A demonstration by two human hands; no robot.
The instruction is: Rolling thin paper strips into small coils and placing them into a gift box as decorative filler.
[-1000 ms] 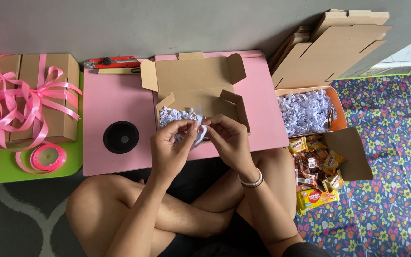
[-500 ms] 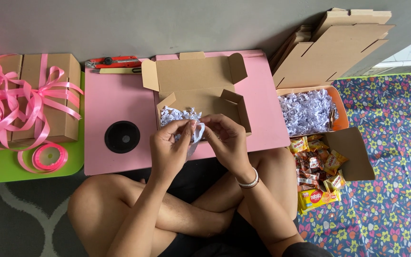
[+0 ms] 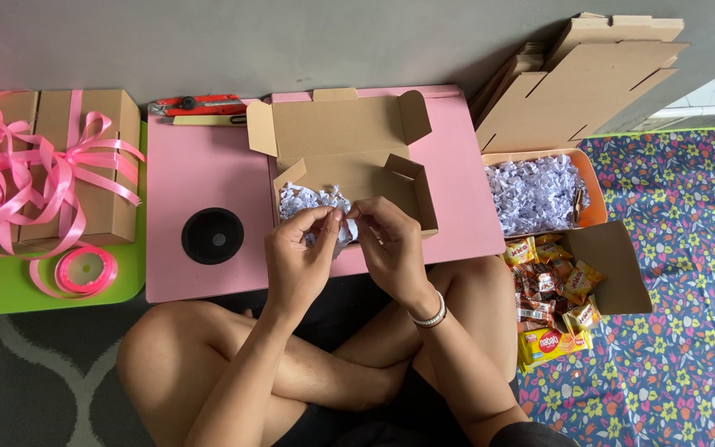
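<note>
Both hands meet at six o'clock of the pink desk (image 3: pixel 208 165): left hand (image 3: pixel 295 257) and right hand (image 3: pixel 391 244) pinch a tuft of white shredded paper (image 3: pixel 343 228) between narrowed fingertips, right over the open cardboard box (image 3: pixel 349 161). Filling looks under way; next calls for spreading it evenly. At three o'clock, an orange tub (image 3: pixel 593 203) of more shred.

Left hand (image 3: pixel 298 248) and right hand (image 3: pixel 389 244) meet over the open cardboard box (image 3: pixel 349 161) on the pink bench (image 3: pixel 208 178), pinching white shredded paper (image 3: pixel 312 201) between fingertips — an orange tray (image 3: pixel 593 207) of the same shreds sits well apart.
</note>
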